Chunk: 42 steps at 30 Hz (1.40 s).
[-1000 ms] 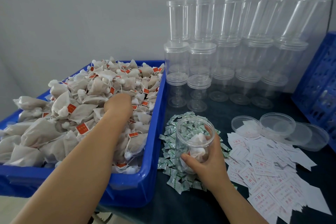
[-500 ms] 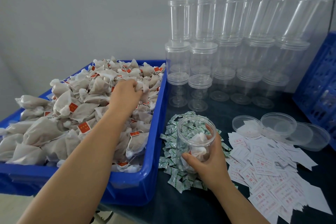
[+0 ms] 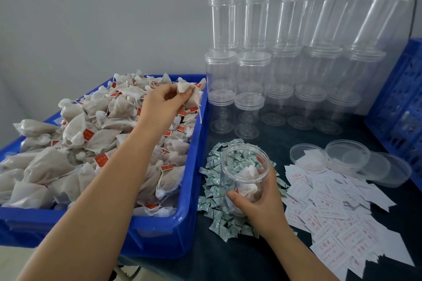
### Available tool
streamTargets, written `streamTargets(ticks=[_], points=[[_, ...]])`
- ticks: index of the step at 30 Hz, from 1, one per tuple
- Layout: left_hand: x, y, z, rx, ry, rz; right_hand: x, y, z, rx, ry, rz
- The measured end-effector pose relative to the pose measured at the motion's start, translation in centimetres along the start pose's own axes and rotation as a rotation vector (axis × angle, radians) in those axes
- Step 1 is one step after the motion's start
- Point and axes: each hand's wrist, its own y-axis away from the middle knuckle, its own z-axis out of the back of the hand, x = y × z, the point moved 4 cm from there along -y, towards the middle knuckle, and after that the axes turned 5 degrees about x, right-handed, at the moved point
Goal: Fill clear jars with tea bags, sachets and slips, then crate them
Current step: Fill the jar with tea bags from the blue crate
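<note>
Head view: tea bag lifted over bin, jar held open on table.
Left hand (image 3: 159, 104), frame centre-left, pinches one tea bag (image 3: 189, 96) above the blue bin (image 3: 191, 189) of tea bags. Right hand (image 3: 260, 203), lower centre, fingers curled round open jar (image 3: 244, 175) holding bags, standing on green sachets (image 3: 217, 191); slips (image 3: 331, 207) lower right, empty jars (image 3: 285, 64) upper right.

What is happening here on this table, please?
A person is filling a clear jar with tea bags. The left hand holds one tea bag lifted above the blue bin. The right hand grips the open jar, which stands on green sachets and already contains a few bags.
</note>
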Motion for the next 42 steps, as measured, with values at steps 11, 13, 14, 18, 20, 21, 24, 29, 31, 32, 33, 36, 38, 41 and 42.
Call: streamTargets(ticks=[11, 13, 14, 18, 20, 21, 24, 29, 31, 32, 33, 36, 38, 41, 42], points=[[-1.6, 1.7, -3.5, 0.444, 0.281, -0.045, -0.1, 0.0, 0.0, -0.006, 0.020, 0.018], [-1.8, 2.1, -4.0, 0.521, 0.285, -0.053, 0.0, 0.0, 0.0, -0.009, 0.030, 0.024], [-1.9, 2.3, -4.2, 0.560, 0.281, -0.060, 0.0, 0.0, 0.0, -0.011, 0.033, 0.028], [-2.2, 3.1, -5.0, 0.702, 0.222, -0.091, 0.0, -0.2, 0.0, -0.025, 0.041, 0.046], [-2.1, 3.4, -5.4, 0.748, 0.196, -0.084, -0.2, -0.2, 0.0, -0.028, 0.039, 0.046], [-2.1, 3.5, -5.5, 0.766, 0.180, -0.083, -0.3, -0.2, 0.1, -0.028, 0.039, 0.044], [-1.8, 3.7, -6.1, 0.793, 0.111, -0.083, -0.4, -0.3, 0.0, -0.024, 0.024, 0.036], [-1.5, 3.9, -7.1, 0.770, -0.157, -0.157, -0.3, -0.3, -0.1, -0.026, -0.016, 0.042], [-1.2, 4.0, -7.4, 0.775, -0.234, -0.184, -0.3, -0.3, -0.1, -0.025, -0.028, 0.048], [-1.0, 4.1, -7.5, 0.780, -0.269, -0.205, -0.2, -0.2, -0.1, -0.026, -0.028, 0.050], [-1.0, 4.2, -7.6, 0.783, -0.320, -0.233, -0.2, -0.3, -0.1, -0.028, -0.025, 0.052], [-0.8, 4.2, -7.8, 0.793, -0.469, -0.308, -0.1, -0.3, -0.1, -0.029, -0.011, 0.055], [-0.8, 4.2, -7.9, 0.799, -0.510, -0.340, -0.2, -0.4, -0.1, -0.021, -0.011, 0.052], [-0.9, 4.3, -7.9, 0.826, -0.502, -0.350, -0.3, -0.3, -0.1, -0.018, -0.003, 0.052], [-0.9, 4.3, -7.9, 0.830, -0.490, -0.341, -0.4, -0.3, -0.1, -0.021, 0.002, 0.049]])
